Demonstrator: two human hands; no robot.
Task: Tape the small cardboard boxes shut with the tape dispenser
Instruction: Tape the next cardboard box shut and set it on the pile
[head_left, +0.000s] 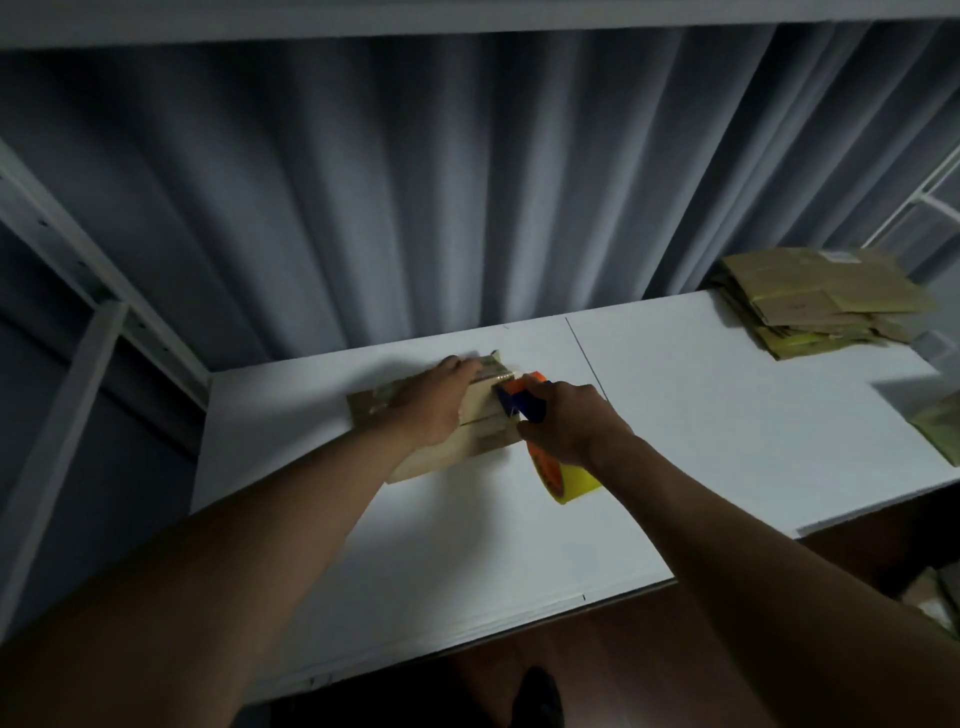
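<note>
A small brown cardboard box (452, 449) lies on the white table (701, 415), near its back edge. My left hand (434, 402) rests flat on top of the box with its fingers stretched toward the far end. My right hand (569, 423) grips the blue and orange tape dispenser (522, 397), whose head sits at the box's right top edge. Below my right wrist the dispenser's yellow tape roll (569, 480) sticks out over the table.
A stack of flattened cardboard boxes (821, 301) lies at the table's back right corner. Another piece of cardboard (943, 431) shows at the right edge. Grey curtains (415, 182) hang behind the table, and a white metal shelf post (57, 415) stands at the left.
</note>
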